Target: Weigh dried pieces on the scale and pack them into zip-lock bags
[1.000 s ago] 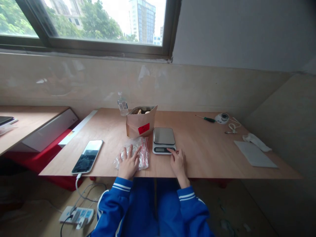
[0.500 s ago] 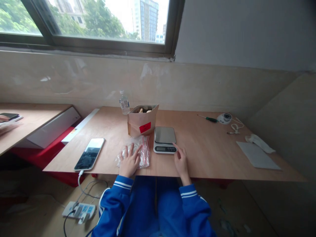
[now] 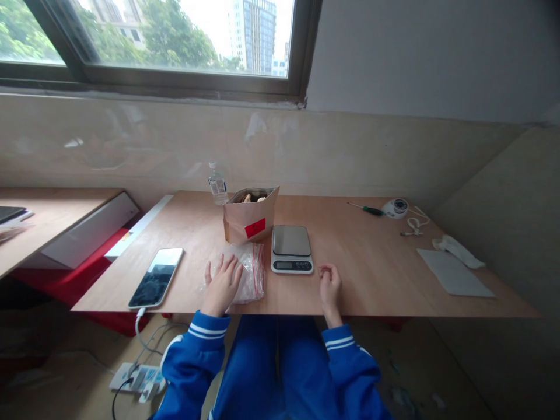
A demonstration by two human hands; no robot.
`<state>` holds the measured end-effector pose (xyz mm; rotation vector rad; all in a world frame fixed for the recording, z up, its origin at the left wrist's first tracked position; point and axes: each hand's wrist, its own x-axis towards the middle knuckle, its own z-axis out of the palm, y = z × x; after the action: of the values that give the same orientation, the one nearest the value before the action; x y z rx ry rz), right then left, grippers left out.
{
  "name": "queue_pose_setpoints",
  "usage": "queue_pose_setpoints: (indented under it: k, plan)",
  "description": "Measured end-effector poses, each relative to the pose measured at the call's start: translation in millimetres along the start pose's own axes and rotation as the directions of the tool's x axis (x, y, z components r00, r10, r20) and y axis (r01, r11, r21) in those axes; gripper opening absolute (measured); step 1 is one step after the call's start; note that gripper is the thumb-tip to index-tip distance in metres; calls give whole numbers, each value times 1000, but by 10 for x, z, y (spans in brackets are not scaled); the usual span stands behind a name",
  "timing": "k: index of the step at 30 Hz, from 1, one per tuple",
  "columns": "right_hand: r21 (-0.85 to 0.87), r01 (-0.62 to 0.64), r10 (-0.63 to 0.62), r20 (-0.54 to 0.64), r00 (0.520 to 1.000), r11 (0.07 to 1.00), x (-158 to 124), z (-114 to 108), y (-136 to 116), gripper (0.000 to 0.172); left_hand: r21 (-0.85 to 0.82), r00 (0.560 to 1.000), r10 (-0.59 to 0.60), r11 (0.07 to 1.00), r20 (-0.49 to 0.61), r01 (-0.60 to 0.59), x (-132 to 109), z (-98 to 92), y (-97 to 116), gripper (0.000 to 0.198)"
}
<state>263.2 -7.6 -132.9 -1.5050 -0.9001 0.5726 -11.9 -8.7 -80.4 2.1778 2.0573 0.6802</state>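
Fingers spread, my left hand [image 3: 223,284] lies at the left side of a stack of clear zip bags [image 3: 252,273] with red seal strips. My right hand [image 3: 329,286] rests on the table right of a small digital scale [image 3: 291,249], apart from it, its fingers curled in and nothing visible in them. The scale has a bare steel plate and a dark display. Behind the bags stands an open brown paper pouch [image 3: 249,219] with a red label; pale brown pieces show at its mouth.
A water bottle [image 3: 217,185] stands behind the pouch. At left lies a phone [image 3: 156,279] on a charging cable. To the right are a green-handled screwdriver [image 3: 373,210], a white camera [image 3: 395,208] with its cable, and a white sheet [image 3: 455,274].
My right hand has drawn back from the scale's buttons to the right, and its fingers have curled. My left hand has slid a little left over the bags.
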Motion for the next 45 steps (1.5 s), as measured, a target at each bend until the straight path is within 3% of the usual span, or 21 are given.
queue_pose_setpoints:
  k: [4, 6, 9, 13, 15, 18, 20, 23, 25, 27, 28, 30, 32, 38, 42, 45]
  plan:
    - [-26, -1, 2, 19, 1000, 1000, -29, -11, -28, 16, -241, 998, 29, 970, -62, -43, 67, -371, 143, 30]
    - [-29, -1, 1, 29, 1000, 1000, -40, -19, -49, 15, -326, 986, 2, 944, -165, -57, 143, -587, 263, 27]
    - [-40, 19, -18, 32, 999, 999, -52, -22, -87, 15, -358, 939, -24, 927, -342, -107, 391, -873, 478, 23]
    - [-47, 40, -38, 34, 999, 998, -52, -15, -119, 17, -299, 847, 62, 920, -527, -254, 929, -1083, 740, 24]
    - [-47, 39, -37, 36, 999, 998, -39, -17, -111, 18, -237, 859, 137, 929, -494, -285, 1182, -1105, 839, 24]
    - [-59, 42, -39, 39, 998, 997, -22, -37, -101, 19, -146, 936, 255, 944, -244, -295, 1430, -1066, 932, 22]
    - [-89, 62, -59, 34, 998, 994, -53, -42, -153, 18, -87, 957, 264, 957, -121, -275, 1514, -1026, 961, 25]
    - [-151, 226, -213, 98, 972, 962, -242, 46, -402, 21, -52, 962, 262, 962, -81, -267, 1592, -1002, 974, 27]
    - [-113, 429, -386, 280, 879, 896, -465, 211, -646, 27, -66, 958, 277, 957, -70, -282, 1638, -1025, 979, 25]
    - [-52, 612, -487, 555, 675, 789, -714, 448, -859, 25, -92, 961, 269, 957, -59, -273, 1677, -1075, 986, 25]
    - [-64, 660, -468, 654, 594, 749, -828, 578, -925, 24, -105, 967, 250, 961, -49, -254, 1691, -1105, 990, 25]
    - [-95, 737, -424, 766, 484, 669, -1003, 825, -955, 27, -122, 978, 209, 970, -15, -209, 1707, -1164, 994, 24]
    - [-129, 772, -366, 824, 433, 623, -1095, 1028, -867, 31, -117, 983, 185, 976, 21, -181, 1713, -1202, 991, 22]
    - [-221, 774, -259, 858, 444, 594, -1029, 1447, -557, 38, -44, 961, 276, 960, 23, -275, 1769, -1156, 947, 25]
    - [-242, 758, -244, 850, 466, 606, -851, 1703, -571, 38, 53, 959, 276, 959, 62, -279, 1829, -1114, 873, 26]
    - [-240, 731, -246, 837, 489, 638, -749, 1763, -637, 41, 118, 961, 258, 956, 98, -269, 1863, -1116, 806, 24]
